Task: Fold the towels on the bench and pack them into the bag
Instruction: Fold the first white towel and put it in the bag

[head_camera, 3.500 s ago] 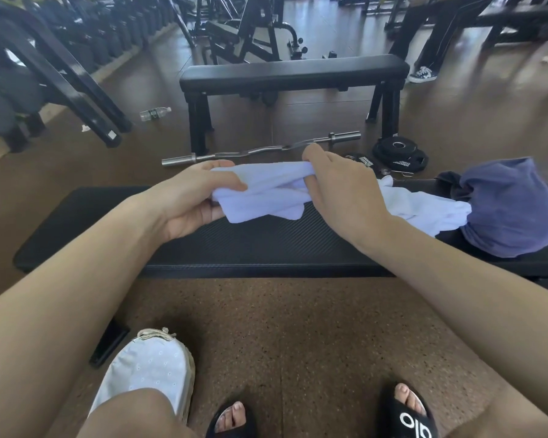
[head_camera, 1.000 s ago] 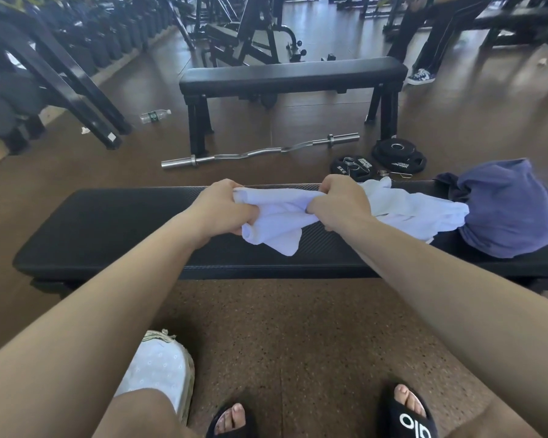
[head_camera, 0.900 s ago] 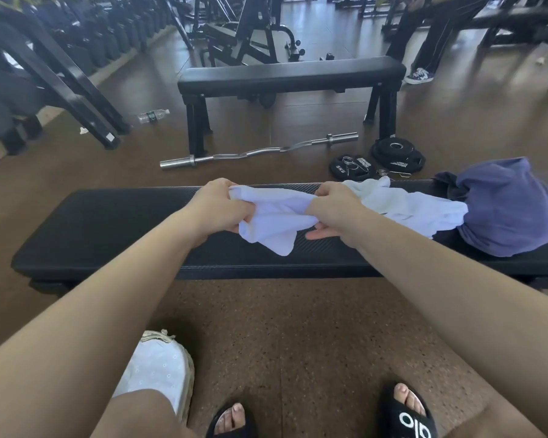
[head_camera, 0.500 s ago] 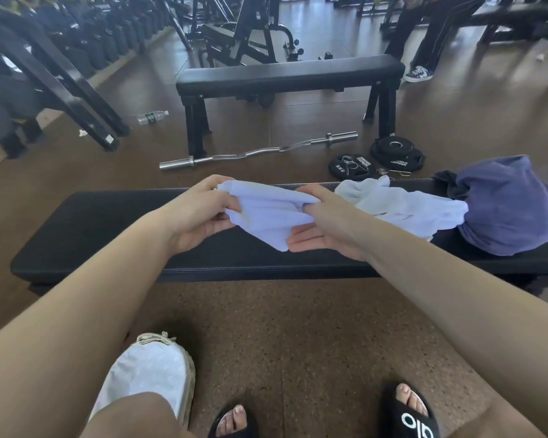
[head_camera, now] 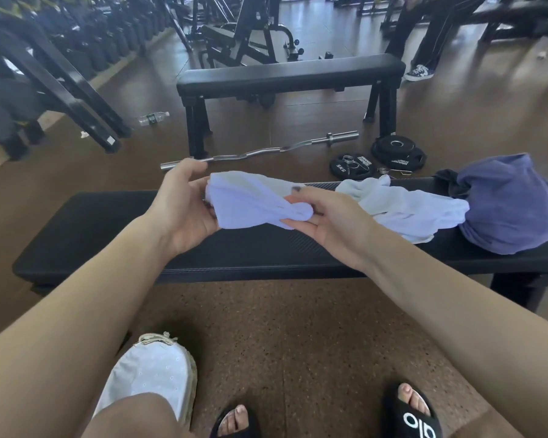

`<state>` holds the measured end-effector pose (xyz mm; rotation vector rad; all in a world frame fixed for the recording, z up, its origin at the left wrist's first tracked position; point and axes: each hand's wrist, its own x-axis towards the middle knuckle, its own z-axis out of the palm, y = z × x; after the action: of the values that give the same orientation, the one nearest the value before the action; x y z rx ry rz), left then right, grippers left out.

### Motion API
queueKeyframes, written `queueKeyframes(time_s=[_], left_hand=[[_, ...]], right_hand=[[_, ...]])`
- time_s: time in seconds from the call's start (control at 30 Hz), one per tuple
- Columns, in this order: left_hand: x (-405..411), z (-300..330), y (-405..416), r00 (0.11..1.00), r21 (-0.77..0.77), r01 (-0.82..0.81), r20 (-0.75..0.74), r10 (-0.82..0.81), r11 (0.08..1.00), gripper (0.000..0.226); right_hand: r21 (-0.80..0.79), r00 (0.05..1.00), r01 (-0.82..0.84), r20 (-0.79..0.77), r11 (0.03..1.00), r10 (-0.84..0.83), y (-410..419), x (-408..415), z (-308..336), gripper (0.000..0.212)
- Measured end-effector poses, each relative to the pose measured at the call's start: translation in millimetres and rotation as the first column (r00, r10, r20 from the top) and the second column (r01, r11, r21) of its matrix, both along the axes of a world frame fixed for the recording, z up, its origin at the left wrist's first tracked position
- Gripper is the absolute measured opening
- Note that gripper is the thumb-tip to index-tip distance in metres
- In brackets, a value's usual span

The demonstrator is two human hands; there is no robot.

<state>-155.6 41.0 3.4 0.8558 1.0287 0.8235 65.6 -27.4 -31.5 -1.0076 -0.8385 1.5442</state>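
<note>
Nearest, at the bottom edge of the view, a white bag (head_camera: pixel 149 379) stands on the speckled floor, its lower part hidden behind a bare knee; two black slides (head_camera: pixel 419 420) are cut off by the frame. Both forearms reach forward over the near edge of the bench (head_camera: pixel 86 245).

Above the middle of the bench, the left hand (head_camera: pixel 184 207) and right hand (head_camera: pixel 326 219) hold a small white towel (head_camera: pixel 253 202) between them, clear of the pad. The left hand cups the towel's left end, thumb on top, fingers curled loosely underneath and mostly hidden by cloth. The right hand lies palm up beneath the right end, which is bunched into a twist; its fingertips (head_camera: pixel 298 192) close over the cloth, though how firmly cannot be told. Half a second ago the towel hung as a flatter flap with a point drooping down; now that end is gathered up and the left hand has opened wider.

Toward the bench's right end lies a second white towel (head_camera: pixel 405 207), crumpled, touching a purple-blue towel (head_camera: pixel 513 203) heaped at the right edge, partly cut off.

Beyond the far edge, a curl bar (head_camera: pixel 266 150) and weight plates (head_camera: pixel 393 153) lie on the floor before another bench (head_camera: pixel 288 72).
</note>
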Motion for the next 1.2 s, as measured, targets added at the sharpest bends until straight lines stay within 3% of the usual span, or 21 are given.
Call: queueKeyframes(time_s=[0.07, 0.17, 0.27, 0.37, 0.47, 0.57, 0.7, 0.77, 0.8, 0.87, 1.2], left_hand=[[6, 1, -3, 1.000, -0.008, 0.015, -0.022, -0.015, 1.000, 0.068], [16, 2, -10, 0.992, 0.048, 0.048, -0.122, -0.042, 0.998, 0.047], [14, -4, -11, 0.987, 0.071, 0.004, -0.159, 0.007, 0.997, 0.026], [0, -12, -10, 0.985, 0.037, -0.001, -0.172, 0.007, 0.999, 0.044], [-13, -21, -12, 0.974, 0.036, 0.027, -0.226, -0.019, 0.999, 0.046], [-27, -27, -14, 0.950, 0.107, 0.077, -0.310, -0.040, 0.991, 0.046], [-46, -21, -22, 0.892, 0.242, 0.210, -0.445, -0.084, 0.947, 0.037], [-57, -20, -27, 0.862, 0.278, 0.266, -0.498, -0.099, 0.923, 0.047], [-64, -20, -30, 0.849, 0.288, 0.297, -0.515, -0.115, 0.910, 0.049], [-83, -24, -39, 0.838, 0.289, 0.338, -0.526, -0.146, 0.896, 0.047], [-203, -128, -81, 0.807, 0.040, 0.195, -0.574, -0.137, 0.980, 0.050]], right_hand=[[-0.004, 0.996, 0.090, 0.030, 0.996, -0.089, 3, -4, -3, 0.027], [-0.034, 0.984, 0.154, 0.097, 0.988, -0.150, 5, -14, -6, 0.006], [-0.076, 0.980, 0.166, 0.120, 0.983, -0.156, 5, -20, -7, 0.025], [-0.118, 0.985, 0.136, 0.125, 0.984, -0.122, 4, -24, -12, 0.033], [-0.154, 0.939, 0.092, 0.342, 0.984, -0.034, 9, -30, -21, 0.048], [-0.140, 0.730, 0.020, 0.678, 0.990, 0.081, 15, -38, -19, 0.076], [-0.149, 0.297, -0.242, 0.929, 0.959, 0.219, 19, -56, -1, 0.116], [-0.158, 0.131, -0.388, 0.966, 0.908, 0.224, 18, -74, 7, 0.114], [-0.143, 0.104, -0.470, 0.971, 0.871, 0.216, 20, -85, 6, 0.098], [-0.129, 0.093, -0.556, 0.972, 0.821, 0.216, 19, -107, -4, 0.053], [-0.170, 0.304, -0.510, 0.881, 0.843, 0.361, -12, -207, -118, 0.064]])
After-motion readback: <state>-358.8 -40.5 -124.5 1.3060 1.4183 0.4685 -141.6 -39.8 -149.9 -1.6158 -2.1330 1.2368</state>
